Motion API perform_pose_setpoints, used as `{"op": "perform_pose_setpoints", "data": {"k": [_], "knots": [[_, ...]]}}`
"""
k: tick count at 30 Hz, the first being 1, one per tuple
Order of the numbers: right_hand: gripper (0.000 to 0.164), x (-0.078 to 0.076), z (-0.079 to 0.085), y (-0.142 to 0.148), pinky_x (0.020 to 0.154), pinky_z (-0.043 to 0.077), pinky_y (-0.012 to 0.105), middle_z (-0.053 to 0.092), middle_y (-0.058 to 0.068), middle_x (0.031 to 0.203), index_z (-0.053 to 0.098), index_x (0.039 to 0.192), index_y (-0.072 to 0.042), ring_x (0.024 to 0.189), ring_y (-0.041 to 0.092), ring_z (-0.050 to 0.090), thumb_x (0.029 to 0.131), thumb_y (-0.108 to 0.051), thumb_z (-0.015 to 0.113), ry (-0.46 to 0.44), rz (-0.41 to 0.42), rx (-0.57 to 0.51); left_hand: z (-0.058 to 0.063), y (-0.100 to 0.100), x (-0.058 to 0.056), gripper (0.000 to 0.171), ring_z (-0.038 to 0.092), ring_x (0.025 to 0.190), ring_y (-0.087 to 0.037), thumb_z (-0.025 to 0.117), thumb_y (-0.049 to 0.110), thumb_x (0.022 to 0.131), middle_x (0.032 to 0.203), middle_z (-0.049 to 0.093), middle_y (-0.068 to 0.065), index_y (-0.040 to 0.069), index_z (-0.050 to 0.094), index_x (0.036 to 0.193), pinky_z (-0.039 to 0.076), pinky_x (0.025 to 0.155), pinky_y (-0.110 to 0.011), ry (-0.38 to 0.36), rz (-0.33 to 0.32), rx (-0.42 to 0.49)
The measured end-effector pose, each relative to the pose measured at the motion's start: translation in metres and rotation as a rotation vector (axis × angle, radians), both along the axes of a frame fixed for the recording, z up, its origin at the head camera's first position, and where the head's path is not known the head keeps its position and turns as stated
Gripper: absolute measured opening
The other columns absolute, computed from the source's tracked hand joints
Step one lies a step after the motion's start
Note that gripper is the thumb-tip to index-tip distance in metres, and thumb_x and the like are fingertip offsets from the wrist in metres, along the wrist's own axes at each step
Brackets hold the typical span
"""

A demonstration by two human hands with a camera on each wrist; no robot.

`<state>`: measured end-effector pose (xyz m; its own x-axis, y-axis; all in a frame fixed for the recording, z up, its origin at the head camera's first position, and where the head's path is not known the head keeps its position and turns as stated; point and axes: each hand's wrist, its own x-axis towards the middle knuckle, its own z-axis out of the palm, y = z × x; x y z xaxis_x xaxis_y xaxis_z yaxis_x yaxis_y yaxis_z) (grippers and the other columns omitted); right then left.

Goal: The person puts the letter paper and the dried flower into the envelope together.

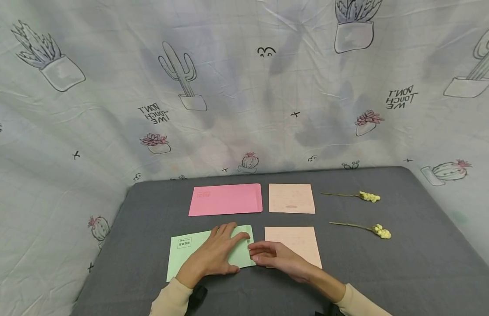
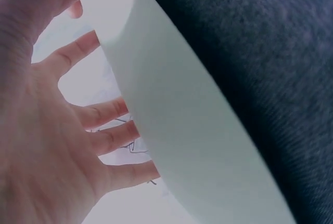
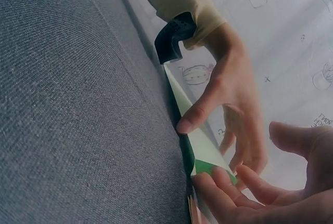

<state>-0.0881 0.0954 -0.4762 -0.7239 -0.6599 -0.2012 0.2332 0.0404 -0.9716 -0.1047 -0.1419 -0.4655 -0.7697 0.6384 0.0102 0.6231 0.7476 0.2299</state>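
Note:
A pale green envelope (image 1: pixel 183 256) lies on the grey table, printed with a small box at its upper left. Across its right half spreads my left hand (image 1: pixel 216 252), fingers apart and thumb near the lower edge. The left wrist view has these fingertips (image 2: pixel 148 174) along the envelope's far edge. My right hand (image 1: pixel 277 259) is at the envelope's right end. Its fingertips (image 3: pixel 218 180) touch the flap there, and the darker green inside shows beside them. The right thumb (image 3: pixel 289 138) stands apart from the fingers.
Behind the green envelope lies a pink envelope (image 1: pixel 226 200). Two peach cards, a back one (image 1: pixel 291 199) and a front one (image 1: pixel 295 239) partly under my right hand, lie to the right. Farther right are two yellow flower sprigs, one back (image 1: pixel 368 196), one front (image 1: pixel 380 231).

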Motion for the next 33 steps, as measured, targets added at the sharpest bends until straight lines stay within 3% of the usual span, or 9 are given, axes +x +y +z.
{"op": "perform_pose_setpoints", "data": {"k": [7,12,14,17,21,25,27,33], "knots": [[0.051,-0.001,0.001,0.002,0.095,0.05,0.032,0.057,0.019,0.131,0.047,0.138,0.007,0.118,0.022,0.057,0.098,-0.021,0.06,-0.025,-0.005,0.014,0.0,-0.001,-0.001,0.079,0.045,0.122,-0.029,0.088,0.045,0.065,0.136,0.045,-0.013,0.027,0.05,0.132,0.038,0.103,-0.051,0.007,0.002,-0.001],[0.051,-0.004,0.001,0.008,0.095,0.05,0.033,0.057,0.019,0.132,0.047,0.139,0.006,0.121,0.026,0.056,0.099,-0.022,0.059,0.013,-0.004,0.048,-0.001,-0.001,-0.002,0.079,0.046,0.12,-0.027,0.087,0.047,0.065,0.134,0.045,-0.011,0.028,0.05,0.132,0.038,0.103,-0.05,0.023,-0.003,-0.013],[0.049,-0.007,0.002,0.013,0.095,0.05,0.031,0.057,0.019,0.132,0.048,0.138,0.006,0.121,0.03,0.056,0.099,-0.021,0.059,0.091,-0.008,0.091,-0.001,-0.001,-0.002,0.079,0.046,0.119,-0.027,0.087,0.048,0.065,0.134,0.045,-0.011,0.028,0.049,0.132,0.038,0.103,-0.05,0.024,-0.003,-0.014],[0.046,-0.012,0.004,0.025,0.095,0.05,0.034,0.058,0.02,0.13,0.052,0.134,0.006,0.12,0.034,0.057,0.097,-0.019,0.062,0.295,-0.043,0.192,-0.001,-0.001,-0.004,0.08,0.047,0.119,-0.028,0.087,0.048,0.066,0.134,0.045,-0.01,0.028,0.049,0.133,0.038,0.103,-0.05,0.024,-0.005,-0.014],[0.043,-0.018,0.006,0.047,0.094,0.05,0.043,0.061,0.018,0.127,0.058,0.129,0.004,0.114,0.035,0.06,0.091,-0.014,0.069,0.591,-0.148,0.375,0.0,-0.001,-0.005,0.079,0.047,0.119,-0.028,0.087,0.048,0.066,0.133,0.045,-0.01,0.028,0.048,0.132,0.039,0.102,-0.05,0.029,-0.009,-0.01],[0.046,-0.021,0.007,0.071,0.09,0.051,0.047,0.063,0.013,0.124,0.062,0.126,-0.001,0.11,0.033,0.061,0.083,-0.009,0.077,0.79,-0.235,0.574,-0.001,-0.001,-0.005,0.078,0.049,0.116,-0.029,0.087,0.047,0.065,0.131,0.046,-0.01,0.027,0.05,0.131,0.04,0.099,-0.051,0.057,-0.023,0.006],[0.05,-0.021,0.009,0.08,0.09,0.049,0.05,0.063,0.013,0.123,0.063,0.124,-0.001,0.111,0.034,0.06,0.079,-0.009,0.081,0.834,-0.255,0.658,-0.001,-0.001,-0.004,0.078,0.049,0.115,-0.029,0.088,0.047,0.064,0.13,0.047,-0.011,0.027,0.05,0.13,0.041,0.098,-0.05,0.067,-0.028,0.011],[0.062,-0.019,0.011,0.099,0.094,0.045,0.057,0.06,0.021,0.124,0.062,0.124,0.002,0.117,0.043,0.054,0.07,-0.012,0.087,0.843,-0.247,0.829,-0.002,-0.001,-0.004,0.078,0.049,0.115,-0.029,0.088,0.047,0.064,0.131,0.047,-0.011,0.027,0.05,0.13,0.041,0.099,-0.05,0.075,-0.03,0.009]]}}
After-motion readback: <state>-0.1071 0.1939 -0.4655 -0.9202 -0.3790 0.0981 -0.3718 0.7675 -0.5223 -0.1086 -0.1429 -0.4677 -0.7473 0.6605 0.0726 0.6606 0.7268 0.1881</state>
